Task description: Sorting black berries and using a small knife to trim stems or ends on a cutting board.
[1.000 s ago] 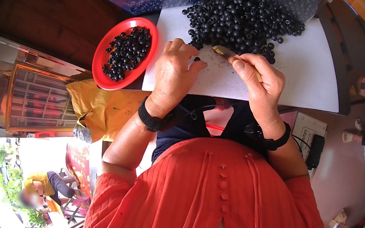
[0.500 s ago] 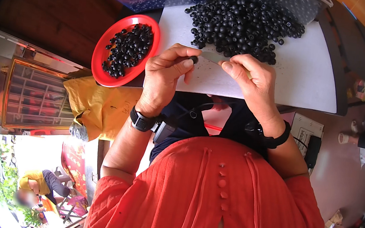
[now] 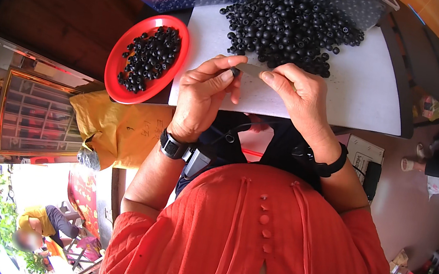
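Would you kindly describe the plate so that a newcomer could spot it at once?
Start at the white board in the upper middle. Beside its left edge sits the plate, holding black beads. Its bright red rim sets it apart from the board and the bead pile on it.

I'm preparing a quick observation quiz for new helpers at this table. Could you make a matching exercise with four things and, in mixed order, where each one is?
Things
1. Knife
2. Red plate
3. Large heap of black beads
4. Yellow bag

Places
A. On the white board, beyond both hands
B. Below the plate in the picture, left of the left forearm
C. In the right hand
D. Left of the board, bearing a smaller batch of beads

Pairs: 1-C; 2-D; 3-A; 4-B
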`<control>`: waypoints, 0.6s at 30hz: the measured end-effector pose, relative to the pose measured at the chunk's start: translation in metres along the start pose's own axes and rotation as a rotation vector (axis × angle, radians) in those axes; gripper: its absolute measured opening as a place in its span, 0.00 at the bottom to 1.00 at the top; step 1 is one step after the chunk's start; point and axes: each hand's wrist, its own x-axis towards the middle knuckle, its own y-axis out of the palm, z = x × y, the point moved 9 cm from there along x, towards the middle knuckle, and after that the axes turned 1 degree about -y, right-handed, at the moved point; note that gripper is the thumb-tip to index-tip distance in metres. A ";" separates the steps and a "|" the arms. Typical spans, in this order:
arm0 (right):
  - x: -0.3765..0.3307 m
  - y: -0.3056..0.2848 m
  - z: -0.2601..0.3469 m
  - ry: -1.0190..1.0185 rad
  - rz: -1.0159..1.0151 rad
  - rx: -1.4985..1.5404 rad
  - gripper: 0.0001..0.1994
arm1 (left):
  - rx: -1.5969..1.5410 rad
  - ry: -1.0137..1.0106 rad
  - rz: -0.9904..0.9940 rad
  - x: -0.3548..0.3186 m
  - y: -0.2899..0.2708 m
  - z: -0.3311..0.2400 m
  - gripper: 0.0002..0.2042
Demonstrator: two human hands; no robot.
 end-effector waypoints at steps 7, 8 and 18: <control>0.000 0.000 -0.001 -0.066 -0.035 -0.055 0.15 | -0.064 -0.051 -0.007 0.001 -0.002 0.006 0.14; 0.000 0.000 -0.001 -0.067 -0.036 -0.055 0.15 | -0.064 -0.050 -0.006 0.001 -0.002 0.006 0.14; -0.001 0.002 0.005 -0.151 -0.051 -0.114 0.14 | -0.115 -0.060 -0.022 0.001 -0.005 0.013 0.12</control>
